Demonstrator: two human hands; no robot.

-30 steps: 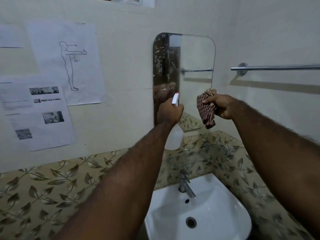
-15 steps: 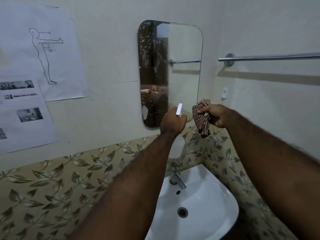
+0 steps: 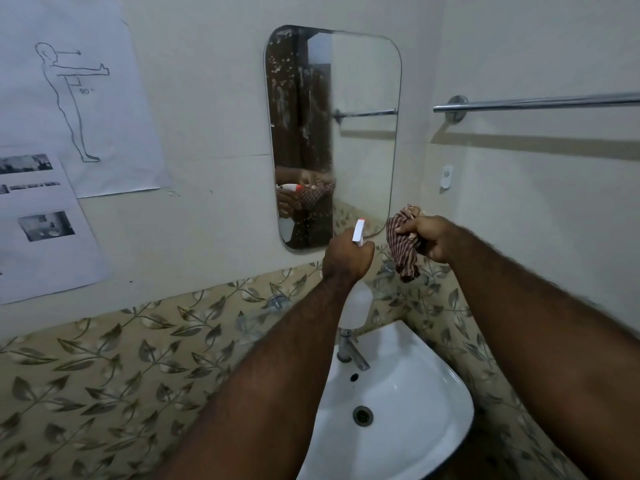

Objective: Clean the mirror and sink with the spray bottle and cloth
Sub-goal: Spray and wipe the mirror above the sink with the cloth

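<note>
Cream bathroom walls are meeting at a corner where the mirror (image 3: pixel 360 133) is hanging, its left part streaked and spotted. Just below its lower edge, the left hand (image 3: pixel 346 256) is wrapping closed around the neck of the white spray bottle (image 3: pixel 356 303), nozzle aiming at the glass. Beside it, the right hand (image 3: pixel 431 237) is clenching a bunched striped cloth (image 3: pixel 401 249). Below, the white sink (image 3: pixel 415 410) is sitting seemingly dry, tap (image 3: pixel 348 348) at its back. Printed sheets (image 3: pixel 69 98) are hanging left; a towel rail (image 3: pixel 536 102) is running right.
</note>
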